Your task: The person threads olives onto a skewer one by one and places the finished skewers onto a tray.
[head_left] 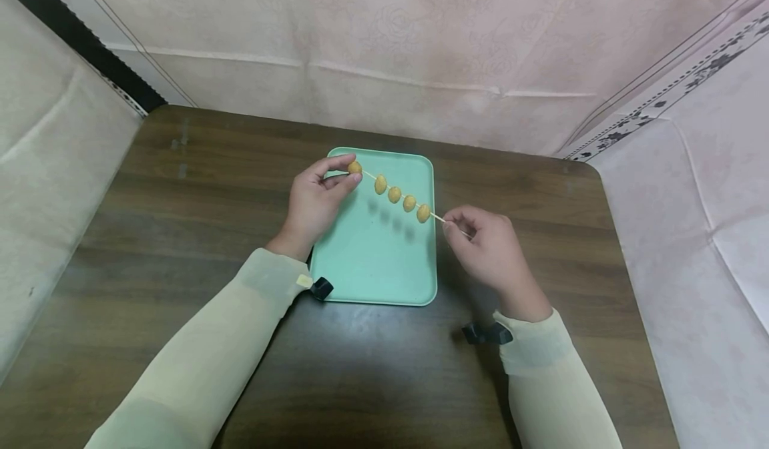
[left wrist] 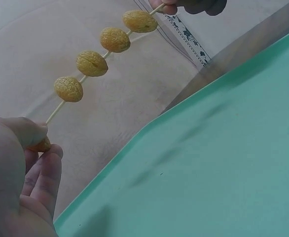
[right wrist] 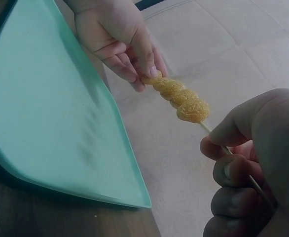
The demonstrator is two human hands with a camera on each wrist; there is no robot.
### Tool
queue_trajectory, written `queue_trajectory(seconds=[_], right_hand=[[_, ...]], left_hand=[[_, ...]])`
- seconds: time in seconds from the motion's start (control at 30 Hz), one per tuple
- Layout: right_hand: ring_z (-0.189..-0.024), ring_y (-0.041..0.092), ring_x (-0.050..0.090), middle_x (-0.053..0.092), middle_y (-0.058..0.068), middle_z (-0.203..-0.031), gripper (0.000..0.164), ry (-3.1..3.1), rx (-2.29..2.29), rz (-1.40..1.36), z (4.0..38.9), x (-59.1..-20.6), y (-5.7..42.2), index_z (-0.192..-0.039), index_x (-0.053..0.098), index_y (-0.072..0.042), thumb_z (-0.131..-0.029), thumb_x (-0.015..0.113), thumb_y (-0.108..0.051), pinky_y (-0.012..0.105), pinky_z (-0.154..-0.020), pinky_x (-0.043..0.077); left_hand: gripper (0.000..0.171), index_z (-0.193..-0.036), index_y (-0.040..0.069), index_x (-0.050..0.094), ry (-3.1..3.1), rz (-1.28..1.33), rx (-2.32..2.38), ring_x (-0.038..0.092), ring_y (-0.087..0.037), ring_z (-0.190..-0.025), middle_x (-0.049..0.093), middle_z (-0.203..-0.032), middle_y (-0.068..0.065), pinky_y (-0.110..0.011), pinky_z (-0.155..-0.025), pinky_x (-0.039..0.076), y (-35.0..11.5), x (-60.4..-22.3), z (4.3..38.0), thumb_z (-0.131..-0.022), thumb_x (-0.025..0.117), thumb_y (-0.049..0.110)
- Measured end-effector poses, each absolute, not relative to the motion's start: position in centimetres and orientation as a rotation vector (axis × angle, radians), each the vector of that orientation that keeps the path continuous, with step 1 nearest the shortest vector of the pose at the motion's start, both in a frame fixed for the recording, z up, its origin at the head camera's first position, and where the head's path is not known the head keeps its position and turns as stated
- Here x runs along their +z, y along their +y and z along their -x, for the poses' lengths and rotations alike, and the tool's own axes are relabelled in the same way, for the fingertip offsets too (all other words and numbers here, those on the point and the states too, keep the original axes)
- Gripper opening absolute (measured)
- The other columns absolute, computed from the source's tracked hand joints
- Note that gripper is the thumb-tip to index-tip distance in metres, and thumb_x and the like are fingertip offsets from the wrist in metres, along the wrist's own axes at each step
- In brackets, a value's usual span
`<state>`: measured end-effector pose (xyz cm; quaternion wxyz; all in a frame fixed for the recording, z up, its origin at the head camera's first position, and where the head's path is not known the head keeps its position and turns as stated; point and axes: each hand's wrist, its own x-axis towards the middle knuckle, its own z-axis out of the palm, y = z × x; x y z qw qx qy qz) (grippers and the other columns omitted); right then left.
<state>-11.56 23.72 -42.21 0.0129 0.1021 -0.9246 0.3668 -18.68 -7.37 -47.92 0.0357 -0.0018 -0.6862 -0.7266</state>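
Observation:
A thin wooden skewer (head_left: 441,219) is held up at a slant over the mint-green tray (head_left: 372,262), threaded with several wrinkled, yellow-brown, oval food pieces (left wrist: 91,63) of a kind I cannot tell. My right hand (head_left: 489,245) grips the skewer's bare end, thumb and fingers curled round it. With thumb and fingertips, my left hand (head_left: 315,199) pinches the food piece (head_left: 355,167) at the far end. A gap of bare stick parts that piece from the others. In the left wrist view the pinched piece is partly hidden behind the thumb.
The tray lies on a dark brown wooden table (head_left: 198,249), below both hands. Pale patterned cloth (head_left: 384,35) hangs behind the table and at both sides. Each sleeve cuff carries a small black device (head_left: 488,333).

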Motion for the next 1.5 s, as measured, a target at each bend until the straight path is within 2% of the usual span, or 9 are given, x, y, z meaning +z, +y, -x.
queue_trajectory(seconds=[0.43,0.77,1.5], right_hand=[[-0.068,0.024,0.058,0.069,0.002,-0.08,0.013,-2.879,1.137,-0.337,11.6,-42.2,23.7,-0.111,0.081,-0.012,-0.108,0.071,-0.019,0.033,-0.056,0.049],[-0.067,0.024,0.056,0.069,0.002,-0.079,0.012,-2.861,1.144,-0.358,11.7,-42.3,23.5,-0.11,0.081,-0.011,-0.108,0.072,-0.019,0.031,-0.055,0.046],[-0.072,0.024,0.059,0.071,0.003,-0.084,0.014,-2.873,1.173,-0.369,11.8,-42.1,23.1,-0.112,0.081,-0.011,-0.109,0.071,-0.02,0.032,-0.059,0.051]], left_hand=[[0.044,-0.141,0.01,0.078,-2.108,0.024,-2.206,0.08,-0.015,-0.113,0.077,-0.136,-0.004,-0.022,-0.097,0.065,-7.2,-48.1,18.6,-0.1,0.089,0.021],[0.035,-0.13,0.013,0.083,-2.111,0.033,-2.097,0.077,-0.016,-0.109,0.082,-0.123,-0.007,-0.022,-0.097,0.065,-6.9,-48.1,18.3,-0.097,0.092,0.021],[0.033,-0.127,0.017,0.087,-2.173,0.093,-1.993,0.078,-0.014,-0.105,0.08,-0.121,-0.005,-0.021,-0.092,0.066,-6.5,-47.5,17.3,-0.095,0.094,0.024]])
